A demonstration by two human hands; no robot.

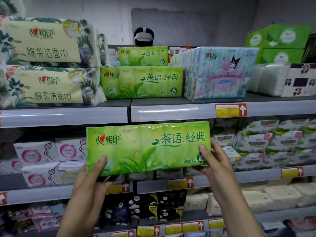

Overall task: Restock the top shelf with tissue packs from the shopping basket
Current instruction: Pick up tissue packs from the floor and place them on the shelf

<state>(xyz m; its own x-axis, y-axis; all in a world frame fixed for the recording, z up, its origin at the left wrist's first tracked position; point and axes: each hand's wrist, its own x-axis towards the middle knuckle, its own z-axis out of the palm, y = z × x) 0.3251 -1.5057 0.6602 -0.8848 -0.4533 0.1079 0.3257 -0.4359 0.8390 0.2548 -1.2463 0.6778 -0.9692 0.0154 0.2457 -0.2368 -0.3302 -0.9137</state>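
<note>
Right now we hold a green tissue pack [147, 148] level in front of us, just below the front rail of the top shelf [171, 111], not yet on it. Our left hand [90, 178] grips its lower left corner, thumb flat on the front and fingers curled underneath. Our right hand [213, 165] clasps the right end the same way, thumb in front and fingers behind. On the shelf stand two matching green packs [141, 82], one behind the other, between pale floral packs [49, 86] on the left and blue cartoon packs [220, 74] on the right.
</note>
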